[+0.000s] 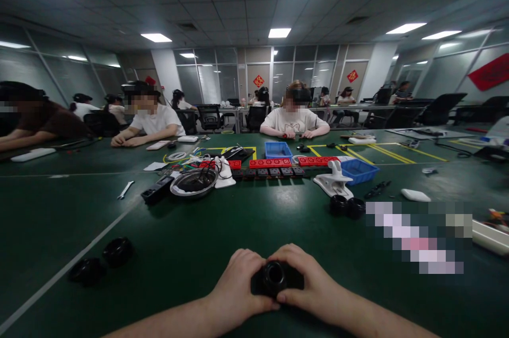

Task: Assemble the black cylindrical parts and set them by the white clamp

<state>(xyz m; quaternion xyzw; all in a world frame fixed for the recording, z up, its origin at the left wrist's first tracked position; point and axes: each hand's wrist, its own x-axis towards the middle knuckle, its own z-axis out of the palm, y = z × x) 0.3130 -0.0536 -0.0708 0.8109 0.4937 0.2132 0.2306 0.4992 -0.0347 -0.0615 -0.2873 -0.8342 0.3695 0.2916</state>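
Black ring-shaped part [273, 277] sits at six o'clock, at the near edge of the green table [254, 221], clasped between both hands. Left hand [238, 285] wraps its left side, fingers curled over the top; right hand [308, 279] closes on the right side, thumb pressed low against it. Both grips look firm; the open centre of the part faces up toward the camera. Whether the part is one piece or two pressed together cannot be told. At eight o'clock, two more black rings [101, 261] lie loose on the table, untouched. At one o'clock, another pair of black rings [347, 205] rests just beside a white clamp [333, 179]. Judged from this, one piece is in hand and at least four like it wait, so the work seems not far along. Further out at eleven o'clock: a metal bowl [194, 181], a wrench [125, 189]. At twelve o'clock, red strips [270, 162], then blue bins [278, 149]. Beyond, other people sit at the far side.
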